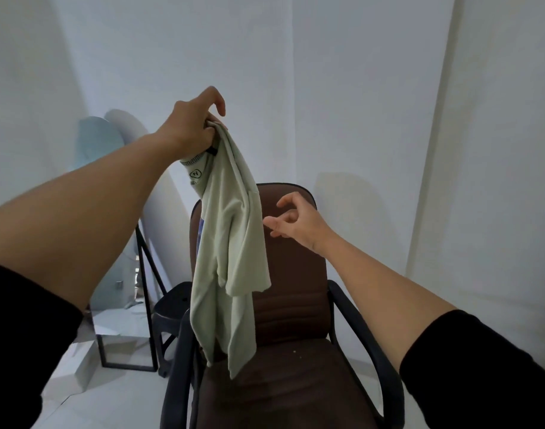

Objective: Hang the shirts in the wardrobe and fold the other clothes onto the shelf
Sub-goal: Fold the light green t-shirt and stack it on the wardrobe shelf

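A pale green shirt [231, 258] hangs limp in the air above a brown office chair [289, 305]. My left hand [194, 122] is raised high and grips the shirt by its collar, where a small label shows. My right hand [296, 221] hovers just right of the shirt's sleeve, fingers curled and apart, holding nothing and not touching the cloth. A strip of blue-purple fabric [200, 233] peeks out behind the shirt on the chair's backrest. No wardrobe or shelf is in view.
The chair has black armrests [367, 345] on both sides. A black plastic stool [172, 308] stands left of it. A black-framed mirror [141, 305] leans on the white wall at left, beside a light blue board [95, 144]. White walls surround.
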Tool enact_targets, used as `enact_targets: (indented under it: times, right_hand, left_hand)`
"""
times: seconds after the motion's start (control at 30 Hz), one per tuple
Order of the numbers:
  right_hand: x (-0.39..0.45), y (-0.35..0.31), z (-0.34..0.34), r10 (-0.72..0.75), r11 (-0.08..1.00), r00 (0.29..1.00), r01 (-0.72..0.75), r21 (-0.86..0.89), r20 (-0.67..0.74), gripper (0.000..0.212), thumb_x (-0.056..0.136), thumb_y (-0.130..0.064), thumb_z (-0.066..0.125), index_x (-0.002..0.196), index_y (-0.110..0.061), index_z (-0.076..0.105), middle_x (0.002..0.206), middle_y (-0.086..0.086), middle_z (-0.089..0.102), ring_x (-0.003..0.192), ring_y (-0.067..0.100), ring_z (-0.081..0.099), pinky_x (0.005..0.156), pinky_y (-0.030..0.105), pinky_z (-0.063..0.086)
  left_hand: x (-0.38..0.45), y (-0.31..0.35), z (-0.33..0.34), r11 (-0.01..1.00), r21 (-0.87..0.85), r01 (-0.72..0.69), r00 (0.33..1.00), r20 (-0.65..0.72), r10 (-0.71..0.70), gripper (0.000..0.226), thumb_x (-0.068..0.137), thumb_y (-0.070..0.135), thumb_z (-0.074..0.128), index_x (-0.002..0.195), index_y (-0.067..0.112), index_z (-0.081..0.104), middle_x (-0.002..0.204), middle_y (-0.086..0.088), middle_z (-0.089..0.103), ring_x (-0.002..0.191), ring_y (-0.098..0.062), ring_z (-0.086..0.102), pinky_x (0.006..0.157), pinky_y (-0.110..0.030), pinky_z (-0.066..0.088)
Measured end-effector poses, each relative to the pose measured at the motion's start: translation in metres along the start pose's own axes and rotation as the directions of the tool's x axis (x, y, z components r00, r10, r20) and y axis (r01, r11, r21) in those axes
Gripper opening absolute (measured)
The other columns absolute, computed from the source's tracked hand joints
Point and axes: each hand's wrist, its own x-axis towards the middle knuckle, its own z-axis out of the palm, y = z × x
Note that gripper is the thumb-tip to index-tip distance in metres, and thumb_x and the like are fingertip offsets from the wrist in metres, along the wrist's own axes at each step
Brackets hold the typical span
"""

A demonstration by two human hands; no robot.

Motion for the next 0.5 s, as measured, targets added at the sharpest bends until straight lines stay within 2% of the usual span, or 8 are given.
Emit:
enact_targets:
  times: [0.13, 0.2, 0.3, 0.4, 0.5]
  right_hand:
    - [-0.005, -0.003, 0.018, -0.023, 0.996, 0.999, 0.021, -0.09, -0.023, 0.044, 0.076, -0.036, 0.076, 0.105, -0.024, 0.045, 0.095, 0.002, 0.068, 0.087, 0.013, 0.064, 0.071, 0.02, 0.048]
    - [-0.006, 0.002, 0.022, -0.052, 0.989, 0.995, 0.038, -0.145, -0.09, 0.031, 0.081, -0.023, 0.069, 0.1, -0.022, 0.044, 0.09, 0.004, 0.066, 0.081, 0.015, 0.062, 0.066, 0.021, 0.047]
    - [-0.007, 0.013, 0.02, -0.134, 0.969, 0.969, 0.084, -0.234, -0.208, 0.019, 0.086, -0.004, 0.048, 0.095, -0.019, 0.04, 0.082, 0.006, 0.061, 0.077, 0.022, 0.06, 0.064, 0.033, 0.047]
    - [-0.011, 0.022, 0.014, -0.258, 0.934, 0.926, 0.166, -0.317, -0.276, 0.024, 0.083, 0.006, 0.038, 0.094, -0.014, 0.044, 0.076, 0.002, 0.048, 0.067, 0.02, 0.045, 0.061, 0.027, 0.039]
    - [-0.013, 0.033, 0.006, -0.332, 0.845, 0.926, 0.206, -0.493, -0.182, 0.047, 0.077, 0.014, 0.038, 0.109, -0.015, 0.058, 0.082, 0.001, 0.043, 0.065, 0.013, 0.041, 0.061, 0.02, 0.037]
  left_hand:
    - [0.0, 0.004, 0.005, 0.999, 0.022, 0.035, 0.998, -0.048, -0.034, 0.033, 0.085, 0.001, 0.038, 0.113, 0.017, 0.045, 0.105, -0.009, 0.065, 0.09, -0.02, 0.049, 0.07, -0.028, 0.038]
    - [-0.002, 0.004, 0.007, 0.999, 0.019, 0.042, 0.998, -0.05, -0.041, 0.032, 0.085, 0.001, 0.037, 0.113, 0.016, 0.045, 0.101, -0.007, 0.063, 0.088, -0.02, 0.049, 0.071, -0.028, 0.038]
    - [-0.005, 0.002, 0.012, 0.998, 0.025, 0.065, 0.997, -0.044, -0.064, 0.032, 0.085, 0.0, 0.037, 0.112, 0.016, 0.045, 0.097, -0.005, 0.059, 0.087, -0.021, 0.048, 0.072, -0.029, 0.038]
    - [-0.007, -0.001, 0.02, 0.997, 0.032, 0.068, 0.996, -0.06, -0.066, 0.027, 0.085, -0.002, 0.037, 0.104, 0.013, 0.049, 0.095, -0.005, 0.056, 0.086, -0.022, 0.047, 0.068, -0.027, 0.038]
    - [-0.005, -0.002, 0.028, 0.998, 0.046, 0.038, 0.998, -0.053, -0.035, 0.028, 0.08, -0.008, 0.035, 0.088, 0.01, 0.055, 0.084, -0.007, 0.054, 0.078, -0.022, 0.047, 0.055, -0.016, 0.036]
